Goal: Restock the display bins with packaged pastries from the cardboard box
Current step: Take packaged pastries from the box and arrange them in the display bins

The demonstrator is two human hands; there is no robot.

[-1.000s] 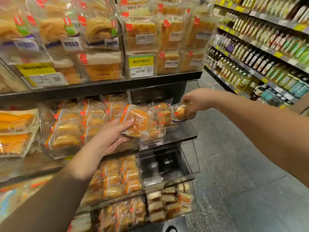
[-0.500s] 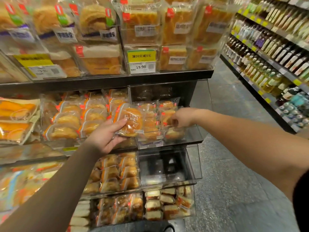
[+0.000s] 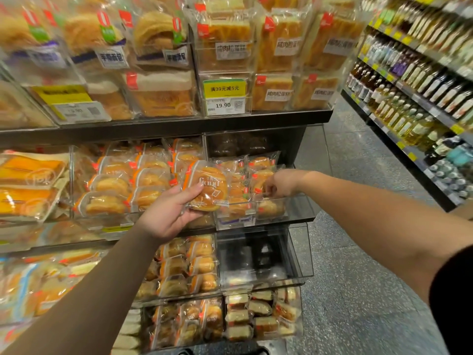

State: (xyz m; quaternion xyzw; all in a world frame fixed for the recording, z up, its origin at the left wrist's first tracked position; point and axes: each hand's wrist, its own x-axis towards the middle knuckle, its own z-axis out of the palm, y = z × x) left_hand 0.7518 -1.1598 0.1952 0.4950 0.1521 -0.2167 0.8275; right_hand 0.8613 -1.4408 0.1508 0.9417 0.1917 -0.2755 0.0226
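The left hand (image 3: 169,213) gripped a wrapped bun (image 3: 208,188) before the middle shelf, not yet placed; the right hand (image 3: 280,184) pinched a packet in the clear bin (image 3: 266,213), partly filled; the bin below (image 3: 258,254) looked nearly bare, so restocking seemed unfinished

Your right hand (image 3: 280,184) fingertips are buried among the packaged pastries (image 3: 258,175), so the grip's unclear. The top-left bread bags (image 3: 38,34) are blurred, and the frame's bottom edge crops the lowest bin (image 3: 220,326).
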